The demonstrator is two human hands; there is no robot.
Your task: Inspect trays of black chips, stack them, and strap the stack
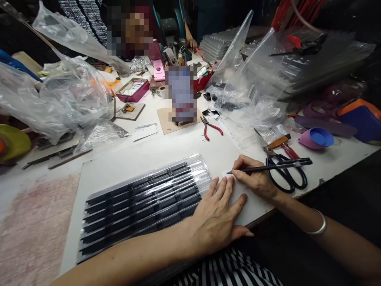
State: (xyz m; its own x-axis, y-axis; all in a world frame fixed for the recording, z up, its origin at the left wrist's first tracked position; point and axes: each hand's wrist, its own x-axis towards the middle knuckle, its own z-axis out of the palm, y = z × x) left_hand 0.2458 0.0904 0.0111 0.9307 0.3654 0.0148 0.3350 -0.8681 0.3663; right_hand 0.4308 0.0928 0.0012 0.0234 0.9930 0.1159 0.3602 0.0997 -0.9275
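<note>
R fingers w/ tool, nr table edge

Crumpled clear plastic bags heap at ten o'clock on the bench, an open magenta box between ten and eleven. Red-handled pliers lie between one and two o'clock; a pink-and-blue cup sits at three.

A clear tray of black strips lies flat near the tip of a tilted black pen.
</note>
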